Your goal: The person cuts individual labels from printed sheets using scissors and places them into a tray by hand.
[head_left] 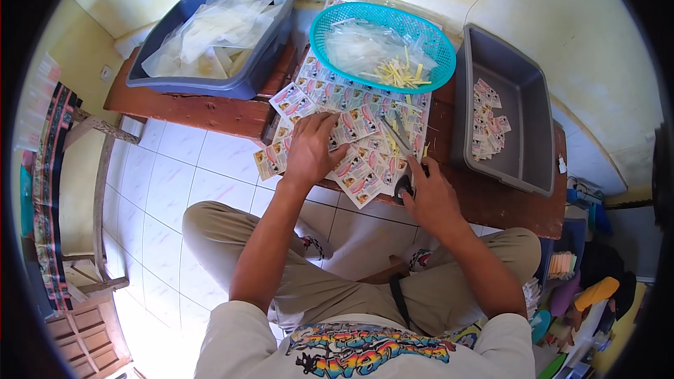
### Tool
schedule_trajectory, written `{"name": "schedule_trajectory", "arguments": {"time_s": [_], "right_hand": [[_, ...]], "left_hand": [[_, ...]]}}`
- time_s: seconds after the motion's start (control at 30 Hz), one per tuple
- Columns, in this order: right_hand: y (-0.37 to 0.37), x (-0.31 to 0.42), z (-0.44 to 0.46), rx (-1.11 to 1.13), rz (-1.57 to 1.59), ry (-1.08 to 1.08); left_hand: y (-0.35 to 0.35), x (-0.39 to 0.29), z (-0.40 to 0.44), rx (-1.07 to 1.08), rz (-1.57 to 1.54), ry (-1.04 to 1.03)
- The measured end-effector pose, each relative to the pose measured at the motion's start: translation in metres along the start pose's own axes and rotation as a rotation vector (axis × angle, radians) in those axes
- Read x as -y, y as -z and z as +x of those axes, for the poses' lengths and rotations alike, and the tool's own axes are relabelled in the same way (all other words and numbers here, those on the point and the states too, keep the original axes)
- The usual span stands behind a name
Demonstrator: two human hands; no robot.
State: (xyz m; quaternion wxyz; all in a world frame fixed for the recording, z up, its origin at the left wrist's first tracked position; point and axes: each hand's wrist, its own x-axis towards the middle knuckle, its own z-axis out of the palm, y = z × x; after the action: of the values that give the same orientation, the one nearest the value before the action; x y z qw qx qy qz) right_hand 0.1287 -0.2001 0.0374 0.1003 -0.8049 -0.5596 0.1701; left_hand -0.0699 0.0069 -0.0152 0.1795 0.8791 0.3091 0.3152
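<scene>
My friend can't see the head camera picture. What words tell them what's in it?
A person's right hand holds scissors and the left hand touches printed papers on a wooden bench. Beyond are a blue tub, a teal basket and a gray tub.

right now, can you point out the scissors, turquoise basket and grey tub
scissors (404, 145): head view, on the metal blades
turquoise basket (438, 45): head view, on the mesh wall, right side
grey tub (523, 109): head view, on the bare floor inside

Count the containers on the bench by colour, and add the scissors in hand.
Blue bin: 1
Teal basket: 1
Grey bin: 1
Scissors, in the right hand: 1
Total: 4, three containers and one pair of scissors
</scene>
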Motion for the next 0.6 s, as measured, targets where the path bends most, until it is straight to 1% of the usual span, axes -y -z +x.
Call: {"name": "schedule_trajectory", "arguments": {"time_s": [0.2,0.3,0.37,0.5,0.6], "right_hand": [[-0.005,-0.004,0.012,0.000,-0.018,-0.013],[-0.003,-0.008,0.014,-0.003,0.017,-0.013],[-0.006,-0.011,0.015,-0.062,0.070,0.021],[-0.001,-0.009,0.012,-0.045,0.078,0.016],[-0.005,-0.012,0.011,-0.082,0.119,0.049]], "left_hand": [[0.007,-0.007,0.003,-0.024,0.002,-0.028],[0.009,-0.009,0.004,-0.034,-0.012,-0.035],[0.011,-0.009,0.005,-0.032,-0.023,-0.037],[0.012,-0.008,0.003,-0.044,-0.032,-0.045],[0.012,-0.008,0.001,-0.040,-0.038,-0.044]]}}
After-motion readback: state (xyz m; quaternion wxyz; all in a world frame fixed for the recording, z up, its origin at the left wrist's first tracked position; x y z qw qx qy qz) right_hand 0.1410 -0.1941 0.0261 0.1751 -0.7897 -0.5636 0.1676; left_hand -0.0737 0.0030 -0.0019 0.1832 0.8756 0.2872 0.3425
